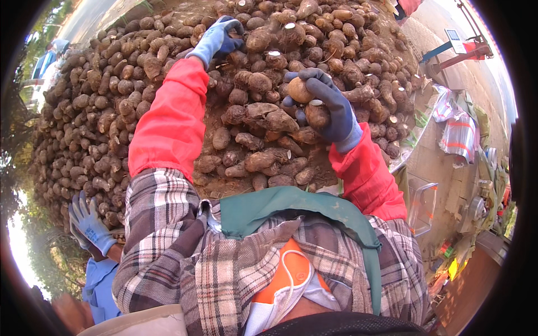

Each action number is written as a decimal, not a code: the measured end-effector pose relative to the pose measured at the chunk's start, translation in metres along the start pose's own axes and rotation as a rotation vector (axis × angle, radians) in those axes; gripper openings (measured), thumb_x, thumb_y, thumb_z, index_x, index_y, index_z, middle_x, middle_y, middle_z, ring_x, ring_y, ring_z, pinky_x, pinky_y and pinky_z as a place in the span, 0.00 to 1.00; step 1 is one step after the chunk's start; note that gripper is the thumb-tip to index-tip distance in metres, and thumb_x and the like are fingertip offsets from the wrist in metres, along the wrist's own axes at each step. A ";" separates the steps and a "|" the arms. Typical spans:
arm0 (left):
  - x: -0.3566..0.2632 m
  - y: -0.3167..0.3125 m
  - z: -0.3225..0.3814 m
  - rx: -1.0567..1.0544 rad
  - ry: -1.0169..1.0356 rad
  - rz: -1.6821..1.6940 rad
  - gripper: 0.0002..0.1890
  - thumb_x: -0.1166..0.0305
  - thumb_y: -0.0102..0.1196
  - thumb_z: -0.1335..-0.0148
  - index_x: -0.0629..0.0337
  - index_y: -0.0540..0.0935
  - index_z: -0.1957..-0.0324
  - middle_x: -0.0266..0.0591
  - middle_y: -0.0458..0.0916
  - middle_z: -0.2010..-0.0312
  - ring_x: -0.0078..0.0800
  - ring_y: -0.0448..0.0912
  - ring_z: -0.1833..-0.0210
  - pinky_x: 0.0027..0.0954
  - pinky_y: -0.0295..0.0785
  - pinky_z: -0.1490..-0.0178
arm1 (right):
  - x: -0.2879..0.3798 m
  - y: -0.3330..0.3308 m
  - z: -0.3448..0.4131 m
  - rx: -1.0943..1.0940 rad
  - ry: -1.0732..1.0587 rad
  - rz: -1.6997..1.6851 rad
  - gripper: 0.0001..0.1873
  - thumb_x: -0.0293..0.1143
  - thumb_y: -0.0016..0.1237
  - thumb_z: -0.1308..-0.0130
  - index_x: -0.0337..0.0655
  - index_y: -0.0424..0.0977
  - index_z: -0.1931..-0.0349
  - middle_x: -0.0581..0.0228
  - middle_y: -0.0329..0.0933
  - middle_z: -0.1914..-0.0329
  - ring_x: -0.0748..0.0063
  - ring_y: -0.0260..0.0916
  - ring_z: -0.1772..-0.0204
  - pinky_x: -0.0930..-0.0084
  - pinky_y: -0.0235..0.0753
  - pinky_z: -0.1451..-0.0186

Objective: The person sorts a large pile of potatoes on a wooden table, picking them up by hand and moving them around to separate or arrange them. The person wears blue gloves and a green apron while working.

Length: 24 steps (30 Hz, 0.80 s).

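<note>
A broad heap of brown, soil-covered tubers that look like taro corms [105, 88] spreads before me. My right hand [338, 111], in a blue coated glove, grips two of them at once. One is a smooth, pale brown round corm [299, 90] at the fingertips; the other is a darker corm [318, 117] against the palm, with a white cut spot on top. At the heap's upper middle, my left hand [220, 40], gloved likewise, reaches down with bent fingers among the corms. Its fingertips are partly hidden. Between the hands lie larger corms, one with a white cut face [276, 61].
A co-worker's gloved hand [90, 224] rests by the heap at lower left. On the right are a scale with a display [455, 40], striped plastic bags [458, 136] and a clear plastic container [422, 208]. Another person's red sleeve [408, 6] shows at the top right.
</note>
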State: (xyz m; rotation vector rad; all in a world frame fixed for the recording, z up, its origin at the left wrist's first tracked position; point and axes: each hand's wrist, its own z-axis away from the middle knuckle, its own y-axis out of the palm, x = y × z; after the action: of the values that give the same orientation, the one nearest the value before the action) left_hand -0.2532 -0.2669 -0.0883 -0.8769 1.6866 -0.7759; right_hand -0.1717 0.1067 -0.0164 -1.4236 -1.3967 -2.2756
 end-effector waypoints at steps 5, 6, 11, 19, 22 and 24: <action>-0.014 -0.027 0.057 -0.294 -0.465 1.333 0.09 0.77 0.51 0.28 0.59 0.82 0.51 0.39 0.86 0.60 0.25 0.86 0.59 0.20 0.77 0.70 | -0.007 -0.016 -0.004 0.218 -0.731 0.805 0.19 0.26 0.45 0.25 0.44 0.67 0.35 0.52 0.69 0.33 0.63 0.80 0.46 0.70 0.85 0.47; -0.022 -0.028 0.060 -0.263 -0.504 1.194 0.08 0.73 0.53 0.27 0.58 0.82 0.50 0.39 0.86 0.60 0.25 0.85 0.59 0.22 0.78 0.67 | -0.008 -0.019 -0.005 0.251 -0.738 0.750 0.29 0.15 0.47 0.29 0.47 0.64 0.30 0.49 0.66 0.30 0.61 0.81 0.44 0.66 0.84 0.43; -0.049 -0.009 0.029 0.002 -0.167 -0.259 0.32 0.52 0.68 0.36 0.54 0.76 0.34 0.45 0.87 0.51 0.39 0.83 0.45 0.35 0.77 0.40 | -0.013 -0.026 -0.008 0.213 -0.635 0.686 0.36 0.11 0.50 0.33 0.51 0.63 0.28 0.46 0.64 0.29 0.59 0.82 0.45 0.63 0.84 0.42; -0.027 -0.018 -0.014 0.295 -0.329 0.411 0.19 0.61 0.67 0.33 0.52 0.79 0.43 0.32 0.85 0.57 0.21 0.80 0.57 0.26 0.79 0.55 | -0.009 -0.029 -0.009 0.262 -0.778 0.709 0.24 0.15 0.56 0.33 0.36 0.69 0.37 0.48 0.67 0.35 0.61 0.83 0.49 0.69 0.86 0.46; -0.056 -0.031 0.020 0.072 -0.440 0.890 0.11 0.66 0.62 0.29 0.49 0.80 0.47 0.28 0.83 0.62 0.17 0.78 0.63 0.21 0.75 0.63 | -0.006 -0.028 -0.007 0.242 -0.689 0.683 0.27 0.13 0.50 0.32 0.40 0.67 0.33 0.49 0.63 0.31 0.59 0.81 0.45 0.66 0.85 0.44; -0.083 -0.045 0.053 -0.059 -0.435 0.995 0.08 0.70 0.56 0.26 0.49 0.77 0.49 0.27 0.78 0.63 0.19 0.78 0.63 0.24 0.76 0.62 | -0.003 -0.024 -0.006 0.193 -0.568 0.529 0.27 0.14 0.46 0.31 0.39 0.67 0.32 0.48 0.63 0.30 0.56 0.81 0.44 0.65 0.84 0.42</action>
State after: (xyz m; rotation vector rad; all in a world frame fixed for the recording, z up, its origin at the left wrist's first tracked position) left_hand -0.1772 -0.2242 -0.0232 -0.1354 1.4883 0.1401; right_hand -0.1861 0.1150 -0.0351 -2.1489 -1.1122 -1.4348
